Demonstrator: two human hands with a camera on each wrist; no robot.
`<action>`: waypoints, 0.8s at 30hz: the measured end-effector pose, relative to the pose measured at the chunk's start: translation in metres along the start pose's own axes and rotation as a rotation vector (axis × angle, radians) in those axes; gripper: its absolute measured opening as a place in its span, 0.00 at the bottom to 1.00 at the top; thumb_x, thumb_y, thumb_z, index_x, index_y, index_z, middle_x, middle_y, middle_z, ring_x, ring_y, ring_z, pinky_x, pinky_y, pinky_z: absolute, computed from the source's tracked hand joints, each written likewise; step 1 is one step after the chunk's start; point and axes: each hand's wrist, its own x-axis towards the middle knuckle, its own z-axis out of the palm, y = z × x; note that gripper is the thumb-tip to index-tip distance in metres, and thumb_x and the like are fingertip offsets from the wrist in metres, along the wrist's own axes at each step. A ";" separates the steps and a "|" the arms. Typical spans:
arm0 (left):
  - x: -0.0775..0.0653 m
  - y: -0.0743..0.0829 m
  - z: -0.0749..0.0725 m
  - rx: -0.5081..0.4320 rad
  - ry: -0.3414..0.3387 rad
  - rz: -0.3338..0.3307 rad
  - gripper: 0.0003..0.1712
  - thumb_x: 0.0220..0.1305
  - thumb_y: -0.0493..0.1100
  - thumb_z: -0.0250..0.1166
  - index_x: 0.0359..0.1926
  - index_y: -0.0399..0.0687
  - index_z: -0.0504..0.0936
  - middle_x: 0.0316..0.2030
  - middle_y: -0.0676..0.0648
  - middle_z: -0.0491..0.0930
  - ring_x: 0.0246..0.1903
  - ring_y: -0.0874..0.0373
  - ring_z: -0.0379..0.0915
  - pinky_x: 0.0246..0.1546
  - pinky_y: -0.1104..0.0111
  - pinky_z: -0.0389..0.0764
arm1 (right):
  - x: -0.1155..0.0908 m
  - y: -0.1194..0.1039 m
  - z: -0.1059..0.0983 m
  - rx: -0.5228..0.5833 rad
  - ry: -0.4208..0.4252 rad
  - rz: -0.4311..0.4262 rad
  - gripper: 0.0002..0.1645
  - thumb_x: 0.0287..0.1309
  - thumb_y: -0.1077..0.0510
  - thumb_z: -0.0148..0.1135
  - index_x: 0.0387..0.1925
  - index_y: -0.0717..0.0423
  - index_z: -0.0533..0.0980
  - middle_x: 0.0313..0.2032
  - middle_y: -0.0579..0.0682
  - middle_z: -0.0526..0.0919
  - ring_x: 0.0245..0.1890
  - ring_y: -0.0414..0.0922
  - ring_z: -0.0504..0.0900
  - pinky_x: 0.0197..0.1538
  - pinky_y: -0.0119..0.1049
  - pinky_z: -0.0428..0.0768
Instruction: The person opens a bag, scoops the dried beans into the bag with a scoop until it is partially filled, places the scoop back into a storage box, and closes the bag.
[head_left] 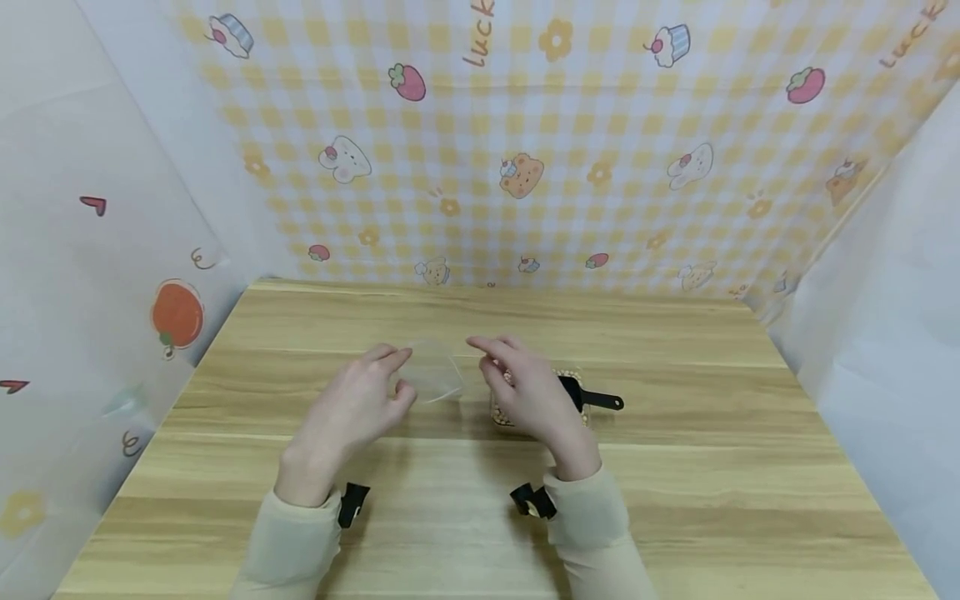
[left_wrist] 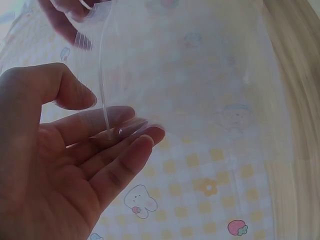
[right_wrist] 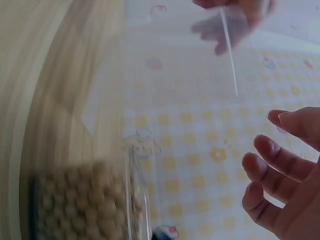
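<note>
A clear plastic zip bag [head_left: 435,372] hangs above the table between the hands. My left hand [head_left: 356,400] holds it near the mouth; in the left wrist view the bag's corner lies among the fingers [left_wrist: 112,165], with the thumb apart from the film. My right hand [head_left: 528,392] hovers over a clear box [head_left: 504,427] of small round beige pieces [right_wrist: 82,205]. In the right wrist view its fingers [right_wrist: 275,170] are loosely bent, with nothing between them.
A black scoop [head_left: 600,400] lies on the box, its handle sticking out to the right. The wooden table [head_left: 435,533] runs back to a yellow checked cloth [head_left: 480,225]. White sheets [head_left: 885,333] stand at both sides. Black straps [head_left: 354,504] sit at the wrists.
</note>
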 end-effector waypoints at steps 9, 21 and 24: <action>-0.003 -0.005 -0.004 -0.030 -0.015 -0.021 0.28 0.58 0.39 0.54 0.59 0.32 0.78 0.52 0.40 0.79 0.39 0.50 0.77 0.39 0.61 0.77 | -0.028 0.032 -0.035 -0.042 0.003 0.026 0.21 0.68 0.61 0.56 0.60 0.52 0.76 0.46 0.50 0.80 0.40 0.42 0.78 0.37 0.40 0.77; -0.004 -0.007 -0.004 -0.024 -0.010 -0.019 0.28 0.59 0.41 0.54 0.59 0.34 0.77 0.52 0.41 0.79 0.31 0.55 0.73 0.33 0.65 0.74 | -0.073 0.091 -0.079 -0.165 -0.075 0.105 0.20 0.60 0.58 0.66 0.54 0.60 0.79 0.49 0.52 0.80 0.50 0.52 0.77 0.51 0.53 0.75; -0.004 -0.008 -0.003 -0.031 0.001 -0.003 0.28 0.59 0.41 0.54 0.59 0.33 0.78 0.51 0.41 0.79 0.25 0.59 0.69 0.28 0.67 0.73 | -0.080 0.100 -0.087 -0.162 -0.095 0.127 0.23 0.59 0.56 0.67 0.54 0.61 0.78 0.49 0.53 0.80 0.51 0.54 0.77 0.52 0.55 0.74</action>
